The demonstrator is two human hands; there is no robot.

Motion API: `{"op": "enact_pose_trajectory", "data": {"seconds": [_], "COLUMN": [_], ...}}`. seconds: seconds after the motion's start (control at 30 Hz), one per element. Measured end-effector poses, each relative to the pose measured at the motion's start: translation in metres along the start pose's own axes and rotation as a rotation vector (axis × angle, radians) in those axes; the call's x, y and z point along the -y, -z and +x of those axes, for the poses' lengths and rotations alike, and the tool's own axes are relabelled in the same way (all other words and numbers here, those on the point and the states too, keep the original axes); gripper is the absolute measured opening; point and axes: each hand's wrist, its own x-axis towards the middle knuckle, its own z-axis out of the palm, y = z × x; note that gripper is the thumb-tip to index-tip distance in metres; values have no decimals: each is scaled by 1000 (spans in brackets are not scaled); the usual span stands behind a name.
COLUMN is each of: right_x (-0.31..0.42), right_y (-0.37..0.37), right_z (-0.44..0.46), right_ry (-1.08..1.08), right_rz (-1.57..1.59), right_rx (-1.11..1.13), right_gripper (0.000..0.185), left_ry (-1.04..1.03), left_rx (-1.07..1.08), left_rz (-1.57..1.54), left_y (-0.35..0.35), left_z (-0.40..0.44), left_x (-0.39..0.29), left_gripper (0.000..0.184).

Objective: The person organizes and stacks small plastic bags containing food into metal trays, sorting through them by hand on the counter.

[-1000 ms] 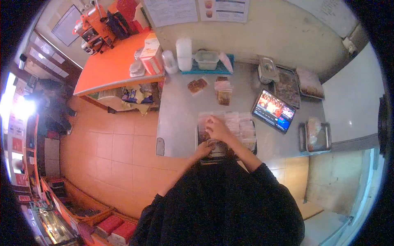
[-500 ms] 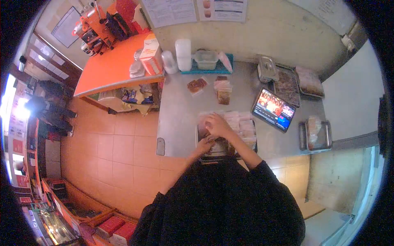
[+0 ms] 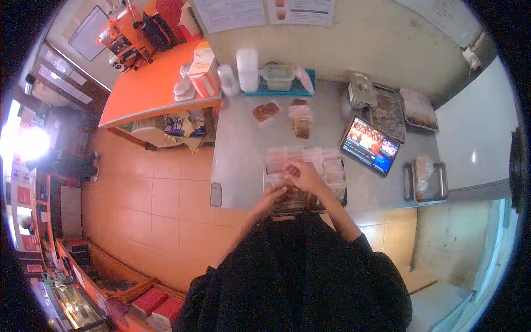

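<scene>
Several small clear packets with brown contents lie in rows in a dark-rimmed tray at the table's near edge. Over the tray's left part, my left hand has its fingers closed at the lower side of a clear packet. My right hand is closed just above and to the right, its fingertips pinched at the packet's top. Fine detail between the fingers is blurred. Beyond the tray lie a single packet and a short row of packets on the metal table.
A lit tablet lies right of the tray. Farther right are a small metal tray with a bag, a lidded steel container and filled trays. Plastic containers stand by the wall. An orange counter adjoins at left.
Both hands have stayed over the tray's left part. My right hand has shifted slightly right and down, and a packet now shows between the hands. The person at far left has moved.
</scene>
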Motion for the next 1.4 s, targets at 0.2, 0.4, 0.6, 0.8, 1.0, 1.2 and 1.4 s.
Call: {"op": "enact_pose_trajectory", "data": {"seconds": [0.2, 0.4, 0.6, 0.8, 1.0, 1.2, 1.4], "right_x": [11, 7, -29, -42, -45, -41, -52], "right_y": [17, 23, 12, 9, 9, 16, 24], "right_z": [13, 12, 3, 6, 6, 10, 18], "right_ry": [2, 36, -51, 169, 255, 291, 188], "right_rz": [-16, -38, -285, -734, -812, -624, -414], "right_rx": [3, 323, 339, 21, 8, -6, -3], "right_gripper": [16, 10, 10, 20, 27, 24, 11], "left_ry": [-164, -217, -140, -253, -84, -122, -196], "left_rx": [-201, -150, -77, 109, 18, 36, 31], "left_rz": [7, 205, 325, 761, 732, 827, 803], "left_y": [21, 39, 36, 14, 17, 10, 10], "left_z": [-6, -18, -12, 25, 54, 54, 59], "left_x": [3, 8, 17, 20, 44, 40, 40], "left_gripper": [32, 30, 31, 37, 38, 35, 33]}}
